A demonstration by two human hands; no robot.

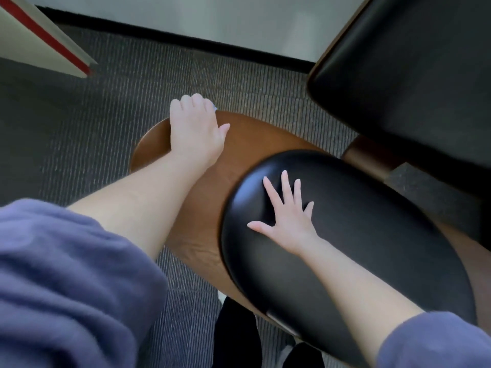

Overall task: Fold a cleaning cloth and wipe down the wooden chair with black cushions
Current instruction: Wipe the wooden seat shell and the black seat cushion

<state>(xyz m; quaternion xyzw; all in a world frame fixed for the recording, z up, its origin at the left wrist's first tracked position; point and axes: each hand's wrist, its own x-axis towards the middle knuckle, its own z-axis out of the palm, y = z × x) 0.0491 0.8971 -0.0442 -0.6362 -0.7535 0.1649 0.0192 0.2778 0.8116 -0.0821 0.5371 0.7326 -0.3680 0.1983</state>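
The wooden chair's brown seat shell (pixel 247 139) curves out to the left of its black seat cushion (pixel 358 235). My left hand (pixel 195 126) lies over the far left rim of the wood, fingers curled down over the edge. Only a small pale blue corner of the cleaning cloth (pixel 214 108) shows from beneath that hand. My right hand (pixel 285 208) rests flat on the black seat cushion with its fingers spread. The black back cushion (pixel 411 75) rises at the upper right.
Grey ribbed carpet (pixel 106 123) surrounds the chair. A white panel with a red stripe (pixel 39 35) leans in at the top left. A pale wall with a black baseboard (pixel 212 46) runs along the far side. My dark trouser legs (pixel 236 335) stand below the seat.
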